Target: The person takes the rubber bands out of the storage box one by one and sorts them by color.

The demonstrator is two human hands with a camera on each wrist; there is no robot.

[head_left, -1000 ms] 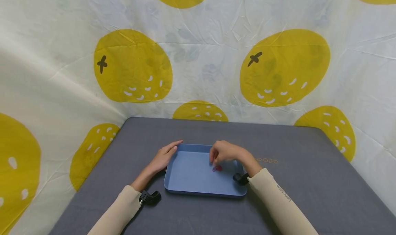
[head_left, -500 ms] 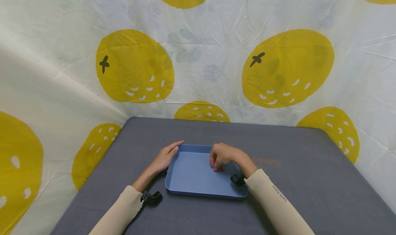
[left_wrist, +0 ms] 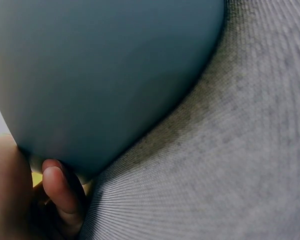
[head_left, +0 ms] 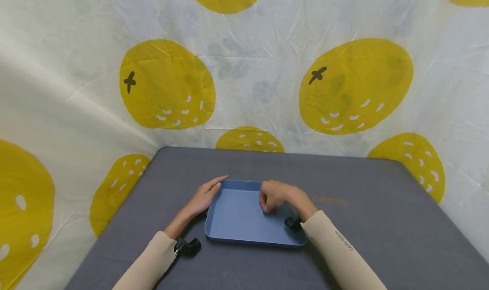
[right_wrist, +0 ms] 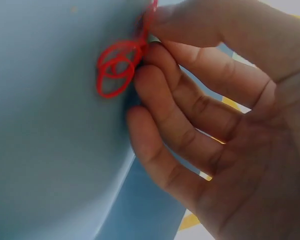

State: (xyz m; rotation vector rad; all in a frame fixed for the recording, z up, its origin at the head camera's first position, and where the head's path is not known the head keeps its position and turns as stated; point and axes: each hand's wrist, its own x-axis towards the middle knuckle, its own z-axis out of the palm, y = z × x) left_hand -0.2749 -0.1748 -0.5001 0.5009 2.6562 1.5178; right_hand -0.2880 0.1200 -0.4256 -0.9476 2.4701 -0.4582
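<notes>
A shallow blue tray [head_left: 240, 222] lies on the grey table. My left hand [head_left: 202, 198] holds its left side near the back corner, index finger stretched along the rim. The left wrist view shows curled fingers [left_wrist: 60, 192] against the tray's outer wall. Over the right half of the tray, my right hand [head_left: 276, 195] reaches down with bent fingers. Its thumb and index finger pinch a red strand of a small tangle of thin red rubber bands [right_wrist: 115, 70] close over the tray floor. From the head, the hand hides most of the red bands.
Several small orange loops [head_left: 331, 201] lie in a row on the table [head_left: 382, 222], right of the tray and beyond the right forearm. A white cloth [head_left: 256, 82] printed with yellow fruit hangs behind and beside the table.
My right hand has lowered slightly toward the tray floor and now covers more of the red bands. The left hand has kept its place on the tray.
</notes>
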